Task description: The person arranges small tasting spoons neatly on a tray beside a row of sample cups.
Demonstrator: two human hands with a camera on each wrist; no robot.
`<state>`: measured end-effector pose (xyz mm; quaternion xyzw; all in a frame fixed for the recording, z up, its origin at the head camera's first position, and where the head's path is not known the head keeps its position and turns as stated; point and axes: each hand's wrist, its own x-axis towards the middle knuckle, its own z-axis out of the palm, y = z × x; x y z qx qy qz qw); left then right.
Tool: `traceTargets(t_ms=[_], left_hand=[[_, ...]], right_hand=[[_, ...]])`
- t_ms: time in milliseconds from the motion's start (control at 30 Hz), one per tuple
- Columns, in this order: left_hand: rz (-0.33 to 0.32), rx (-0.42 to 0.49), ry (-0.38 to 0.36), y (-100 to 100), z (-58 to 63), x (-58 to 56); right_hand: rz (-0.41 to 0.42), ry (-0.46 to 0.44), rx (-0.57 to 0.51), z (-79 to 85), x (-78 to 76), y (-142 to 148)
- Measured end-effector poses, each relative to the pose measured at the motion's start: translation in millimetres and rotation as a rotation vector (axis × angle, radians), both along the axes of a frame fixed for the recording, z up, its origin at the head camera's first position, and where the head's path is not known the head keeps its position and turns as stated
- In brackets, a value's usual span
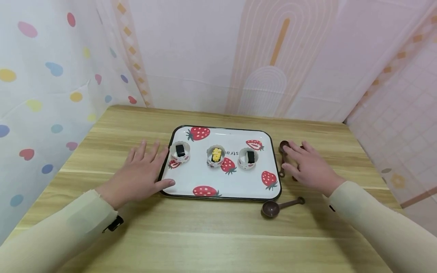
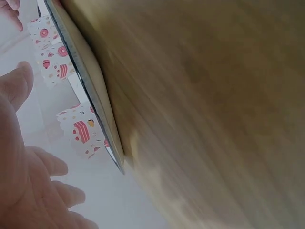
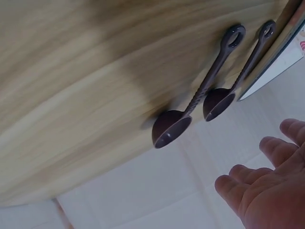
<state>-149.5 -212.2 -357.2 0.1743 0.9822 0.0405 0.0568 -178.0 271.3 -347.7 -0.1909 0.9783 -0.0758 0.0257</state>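
Note:
My left hand hovers palm down, fingers spread, over the left edge of a white strawberry-print tray. Nearest to it is a paper cup with a small black piece in it. A middle cup holds a yellow-topped toy sushi; the right cup has another black piece. My right hand, fingers extended, is above two brown measuring spoons right of the tray, hiding part of them in the head view. Neither hand holds anything.
A third brown measuring spoon lies in front of the tray's near right corner, handle pointing right. The wooden table ends at patterned curtains behind and on both sides.

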Motion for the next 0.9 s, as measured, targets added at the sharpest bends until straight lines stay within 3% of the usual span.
traceTargets(t_ms=[367,667,900], left_hand=[[-0.047,-0.030,-0.030,-7.3,-5.9,9.3],[-0.057,-0.034,-0.071,-12.3,-9.9,8.0],[-0.033,-0.032,-0.140,-13.3,-13.4,4.7]], right_hand=[[0.033,0.006,0.035,-1.3,6.6,5.7],[0.093,0.045,-0.006,-2.5,11.5,8.9],[0.098,-0.024,-0.023,0.4,16.9,15.2]])
